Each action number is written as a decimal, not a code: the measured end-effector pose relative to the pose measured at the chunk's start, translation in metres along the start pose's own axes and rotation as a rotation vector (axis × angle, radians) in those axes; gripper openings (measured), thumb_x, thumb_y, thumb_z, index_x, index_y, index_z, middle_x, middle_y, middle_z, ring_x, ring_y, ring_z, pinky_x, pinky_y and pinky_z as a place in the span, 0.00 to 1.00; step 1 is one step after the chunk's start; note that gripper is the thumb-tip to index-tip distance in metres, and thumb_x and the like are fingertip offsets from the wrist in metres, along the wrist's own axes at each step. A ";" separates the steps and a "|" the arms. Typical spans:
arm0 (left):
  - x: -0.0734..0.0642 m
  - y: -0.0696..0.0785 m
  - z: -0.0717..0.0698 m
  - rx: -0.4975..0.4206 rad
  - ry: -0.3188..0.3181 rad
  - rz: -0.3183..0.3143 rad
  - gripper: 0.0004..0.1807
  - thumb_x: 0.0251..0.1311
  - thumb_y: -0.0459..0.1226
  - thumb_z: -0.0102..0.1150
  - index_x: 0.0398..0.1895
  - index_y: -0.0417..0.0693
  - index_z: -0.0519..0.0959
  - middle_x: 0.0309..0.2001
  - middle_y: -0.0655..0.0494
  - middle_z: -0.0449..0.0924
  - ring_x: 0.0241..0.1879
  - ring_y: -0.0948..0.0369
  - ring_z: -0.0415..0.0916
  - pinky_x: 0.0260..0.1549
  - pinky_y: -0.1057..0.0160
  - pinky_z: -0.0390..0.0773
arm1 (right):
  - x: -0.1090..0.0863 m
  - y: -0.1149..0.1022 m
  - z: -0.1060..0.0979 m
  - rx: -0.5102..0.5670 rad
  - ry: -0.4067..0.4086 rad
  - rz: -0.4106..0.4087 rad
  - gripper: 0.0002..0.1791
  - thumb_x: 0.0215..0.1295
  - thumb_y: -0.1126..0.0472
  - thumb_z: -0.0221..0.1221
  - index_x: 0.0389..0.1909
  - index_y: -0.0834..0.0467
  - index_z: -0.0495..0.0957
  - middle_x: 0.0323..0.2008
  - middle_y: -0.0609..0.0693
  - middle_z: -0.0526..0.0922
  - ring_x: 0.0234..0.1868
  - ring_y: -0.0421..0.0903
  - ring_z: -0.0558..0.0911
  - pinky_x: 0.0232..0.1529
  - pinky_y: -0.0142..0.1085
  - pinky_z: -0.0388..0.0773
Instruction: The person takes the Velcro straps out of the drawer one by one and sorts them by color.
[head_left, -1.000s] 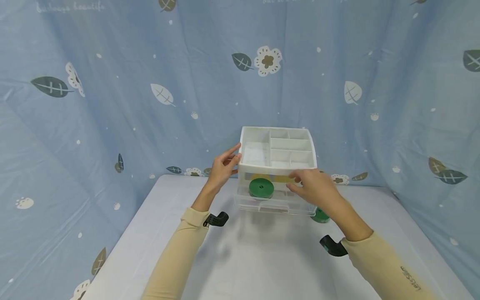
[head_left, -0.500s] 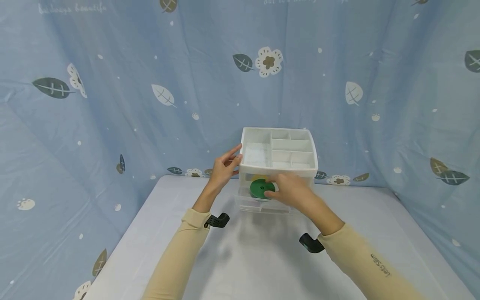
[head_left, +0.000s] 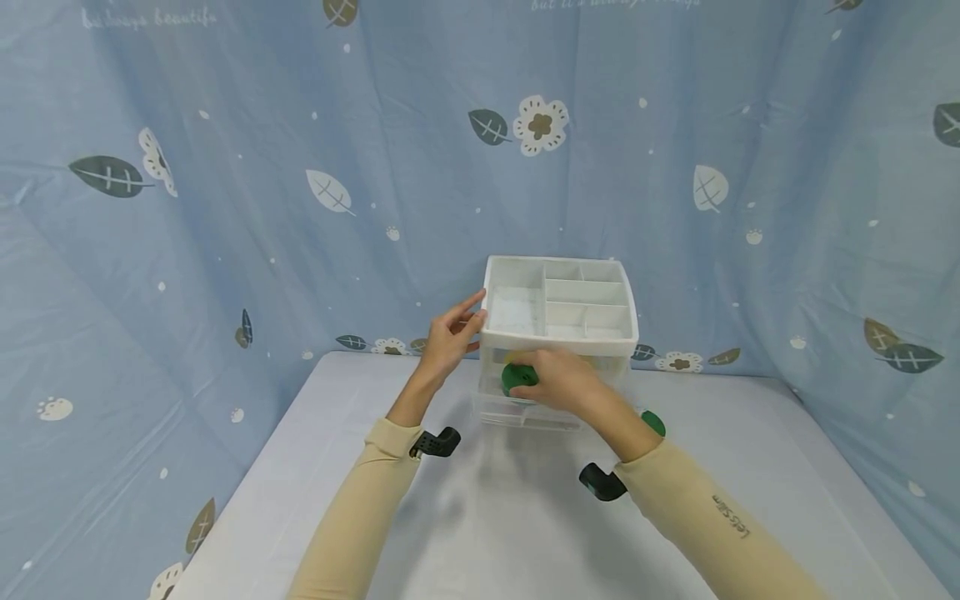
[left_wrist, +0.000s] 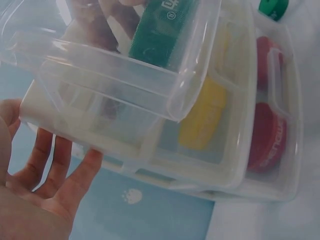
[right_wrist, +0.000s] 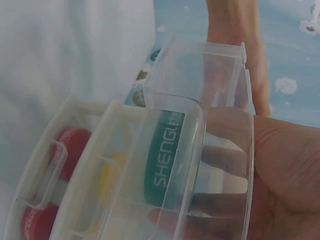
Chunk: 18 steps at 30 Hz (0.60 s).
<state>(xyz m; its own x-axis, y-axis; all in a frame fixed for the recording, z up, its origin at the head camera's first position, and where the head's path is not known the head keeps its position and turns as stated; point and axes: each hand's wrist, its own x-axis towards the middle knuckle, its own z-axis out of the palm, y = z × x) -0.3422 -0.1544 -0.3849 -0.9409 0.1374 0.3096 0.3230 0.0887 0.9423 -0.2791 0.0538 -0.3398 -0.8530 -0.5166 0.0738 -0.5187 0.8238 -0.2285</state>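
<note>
A white drawer unit (head_left: 513,310) with a divided top tray stands at the back of the table. Its upper clear drawer (left_wrist: 107,82) is pulled out, and inside is a green disc-shaped spool (head_left: 513,380) lettered "SHENGWE…" in the right wrist view. My right hand (head_left: 557,383) reaches into this drawer and grips the spool, fingers over its top edge and thumb at its lower edge. With fairly straight fingers, my left hand (head_left: 447,340) touches the unit's left side near the top rim. Another green spool (head_left: 653,422) lies on the table, partly behind the right forearm.
Lower drawers hold a yellow piece (left_wrist: 203,117) and red round pieces (left_wrist: 268,140), seen through clear plastic. A blue patterned curtain (head_left: 420,167) hangs right behind the unit. The white table (head_left: 510,517) extends in front of it.
My right hand has moved left from the drawer's right part to the green spool inside and taken hold of it. The left hand stays against the unit.
</note>
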 end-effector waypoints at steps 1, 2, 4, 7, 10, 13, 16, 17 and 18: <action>0.000 0.000 0.000 0.003 0.001 0.000 0.25 0.70 0.49 0.55 0.69 0.69 0.70 0.52 0.45 0.77 0.50 0.56 0.80 0.51 0.52 0.84 | 0.001 -0.001 0.000 0.002 0.000 -0.002 0.28 0.59 0.48 0.69 0.60 0.51 0.79 0.54 0.50 0.84 0.46 0.45 0.80 0.47 0.42 0.80; 0.000 0.000 0.000 0.005 0.003 -0.001 0.24 0.70 0.50 0.55 0.69 0.70 0.70 0.52 0.45 0.77 0.50 0.57 0.80 0.51 0.52 0.84 | 0.001 -0.002 0.000 -0.004 0.001 -0.003 0.28 0.59 0.48 0.69 0.60 0.51 0.79 0.54 0.50 0.84 0.45 0.45 0.80 0.46 0.41 0.80; 0.000 0.000 -0.001 0.011 0.006 0.000 0.24 0.70 0.50 0.54 0.68 0.71 0.70 0.53 0.45 0.77 0.50 0.57 0.80 0.51 0.52 0.84 | 0.003 -0.004 0.000 -0.015 -0.004 -0.004 0.27 0.59 0.48 0.69 0.59 0.52 0.80 0.53 0.50 0.85 0.43 0.44 0.81 0.42 0.39 0.80; 0.000 0.000 -0.001 0.016 0.004 0.002 0.24 0.70 0.50 0.55 0.68 0.71 0.70 0.53 0.45 0.77 0.50 0.58 0.80 0.51 0.52 0.84 | 0.005 -0.007 -0.001 -0.024 -0.020 0.007 0.27 0.58 0.48 0.69 0.58 0.52 0.81 0.51 0.50 0.85 0.39 0.43 0.80 0.38 0.36 0.78; 0.000 0.000 -0.001 0.011 0.005 0.000 0.24 0.70 0.49 0.55 0.68 0.70 0.71 0.52 0.46 0.77 0.49 0.58 0.80 0.50 0.52 0.84 | 0.006 -0.009 -0.002 -0.023 -0.040 0.024 0.26 0.58 0.49 0.70 0.57 0.52 0.81 0.51 0.50 0.85 0.41 0.43 0.80 0.41 0.37 0.80; -0.001 0.001 0.000 0.004 0.010 -0.001 0.23 0.70 0.49 0.55 0.67 0.71 0.71 0.51 0.46 0.77 0.49 0.58 0.80 0.50 0.50 0.84 | 0.006 -0.011 -0.005 -0.018 -0.067 0.033 0.26 0.57 0.52 0.71 0.58 0.52 0.81 0.52 0.51 0.85 0.44 0.45 0.82 0.45 0.40 0.81; -0.002 0.002 0.001 -0.002 0.013 -0.002 0.22 0.70 0.48 0.55 0.67 0.72 0.72 0.50 0.47 0.77 0.49 0.57 0.80 0.51 0.48 0.83 | 0.007 -0.012 -0.007 -0.017 -0.093 0.022 0.26 0.57 0.55 0.71 0.58 0.53 0.81 0.54 0.51 0.84 0.47 0.47 0.82 0.48 0.41 0.82; -0.002 0.002 0.001 0.002 0.014 -0.002 0.22 0.70 0.48 0.55 0.67 0.72 0.72 0.50 0.47 0.77 0.49 0.57 0.80 0.51 0.48 0.83 | 0.007 -0.012 -0.007 -0.015 -0.100 0.018 0.25 0.58 0.55 0.71 0.58 0.53 0.81 0.54 0.51 0.84 0.48 0.47 0.82 0.49 0.42 0.82; -0.002 0.003 0.001 0.006 0.014 -0.003 0.23 0.70 0.48 0.55 0.67 0.72 0.72 0.50 0.48 0.77 0.49 0.57 0.80 0.50 0.49 0.84 | 0.008 -0.013 -0.008 -0.013 -0.106 0.015 0.25 0.58 0.55 0.71 0.58 0.53 0.81 0.55 0.51 0.84 0.48 0.47 0.82 0.49 0.42 0.82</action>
<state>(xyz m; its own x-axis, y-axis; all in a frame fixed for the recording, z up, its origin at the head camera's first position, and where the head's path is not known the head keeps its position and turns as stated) -0.3398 -0.1535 -0.3830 -0.9432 0.1237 0.3082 0.3204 0.0949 0.9425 -0.2795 0.0413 -0.3286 -0.8500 -0.5257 -0.0330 -0.5075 0.8342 -0.2157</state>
